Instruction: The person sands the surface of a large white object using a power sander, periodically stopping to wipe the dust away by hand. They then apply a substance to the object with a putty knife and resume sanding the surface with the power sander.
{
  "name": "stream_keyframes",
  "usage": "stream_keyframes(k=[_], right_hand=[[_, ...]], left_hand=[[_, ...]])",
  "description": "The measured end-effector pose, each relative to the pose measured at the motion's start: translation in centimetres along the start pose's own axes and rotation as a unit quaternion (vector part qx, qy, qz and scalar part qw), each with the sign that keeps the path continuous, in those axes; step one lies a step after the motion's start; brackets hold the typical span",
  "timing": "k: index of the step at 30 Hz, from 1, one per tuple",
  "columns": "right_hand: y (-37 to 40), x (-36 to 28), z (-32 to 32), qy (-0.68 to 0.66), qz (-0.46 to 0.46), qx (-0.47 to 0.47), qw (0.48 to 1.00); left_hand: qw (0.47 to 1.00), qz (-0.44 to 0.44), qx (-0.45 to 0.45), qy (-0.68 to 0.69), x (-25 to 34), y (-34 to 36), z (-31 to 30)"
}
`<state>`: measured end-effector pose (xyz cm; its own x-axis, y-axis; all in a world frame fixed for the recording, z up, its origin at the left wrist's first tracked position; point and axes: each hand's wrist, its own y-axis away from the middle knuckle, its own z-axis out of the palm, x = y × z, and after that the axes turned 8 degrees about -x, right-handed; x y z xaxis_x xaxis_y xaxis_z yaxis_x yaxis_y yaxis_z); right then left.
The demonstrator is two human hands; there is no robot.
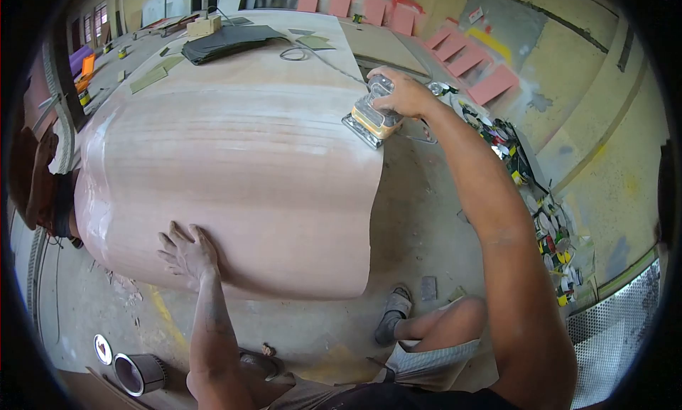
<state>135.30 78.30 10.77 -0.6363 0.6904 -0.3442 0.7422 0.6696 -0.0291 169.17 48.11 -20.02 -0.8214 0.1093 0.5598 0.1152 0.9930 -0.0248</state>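
Observation:
My right hand (401,94) is wrapped round the top of a dusty grey and yellow electric sander (373,115), whose pad is at the right edge of a large curved pinkish panel (249,190). A cord runs from the sander back over the panel. Lower on the panel, at its near left part, my left hand (188,252) lies flat with its fingers spread and nothing in it. Dark sandpaper sheets (231,42) are stacked on the panel's far part, with greenish pieces (156,74) beside them.
A beige block (204,26) stands behind the stack. Many used cans (550,232) line the right wall. Pink pieces (492,84) lean there. An open can (138,374) and its lid (103,349) are on the floor at lower left. Part of another person (42,175) shows at far left.

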Motion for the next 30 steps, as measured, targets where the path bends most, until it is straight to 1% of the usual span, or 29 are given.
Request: stream_keyframes(k=[3, 4, 7, 8, 12, 15, 16, 19, 21, 23, 25, 26, 29, 30], right_hand=[[-0.1, -1.6, 1.5, 0.062, -0.065, 0.023, 0.996], [0.1, -2.1, 1.7, 0.094, -0.111, 0.022, 0.989], [-1.1, -2.3, 1.5, 0.068, -0.188, -0.001, 0.980], [-1.5, -2.8, 1.1, 0.029, -0.158, -0.023, 0.987], [-5.5, -3.8, 0.5, -0.022, -0.074, -0.039, 0.996], [-9.2, -6.2, 1.7, -0.021, -0.085, -0.045, 0.995], [-9.4, -8.7, 1.8, -0.007, -0.013, -0.067, 0.998], [-13.6, -11.1, 4.4, -0.013, -0.150, -0.059, 0.987], [-14.9, -13.8, 5.8, -0.044, -0.210, -0.082, 0.973], [-13.5, -17.8, 6.2, 0.010, -0.173, -0.083, 0.981], [-11.2, -20.3, 6.6, 0.038, -0.209, -0.070, 0.975], [-10.3, -20.5, 6.5, 0.053, -0.224, -0.063, 0.971], [-9.6, -17.7, 7.3, 0.082, -0.319, -0.023, 0.944], [-8.1, -16.5, 6.7, 0.080, -0.274, -0.052, 0.957]], left_hand=[[1.000, -0.003, -0.005, 0.000, 0.0, 0.0, -0.2], [1.000, -0.006, -0.006, 0.002, 0.1, -0.1, -0.3], [1.000, -0.007, -0.010, 0.007, 0.2, 0.2, -0.5], [1.000, -0.009, -0.021, 0.013, 0.4, 0.5, -1.1], [0.999, -0.017, -0.022, 0.022, 1.0, 0.6, -1.2], [0.999, -0.020, -0.022, 0.027, 1.2, 0.5, -1.2], [0.999, -0.020, -0.022, 0.032, 1.1, 0.4, -1.1], [0.999, -0.021, -0.026, 0.036, 1.2, 0.4, -1.3], [0.999, -0.021, -0.023, 0.035, 1.1, 0.3, -1.0], [0.999, -0.022, -0.022, 0.024, 0.9, 0.4, -1.0], [0.999, -0.019, -0.025, 0.007, 0.9, 0.4, -1.1], [0.999, -0.017, -0.026, 0.007, 0.9, 0.5, -1.2], [0.999, -0.009, -0.029, 0.012, 0.7, 0.6, -1.3], [1.000, -0.005, -0.027, 0.015, 0.6, 0.6, -1.2]])
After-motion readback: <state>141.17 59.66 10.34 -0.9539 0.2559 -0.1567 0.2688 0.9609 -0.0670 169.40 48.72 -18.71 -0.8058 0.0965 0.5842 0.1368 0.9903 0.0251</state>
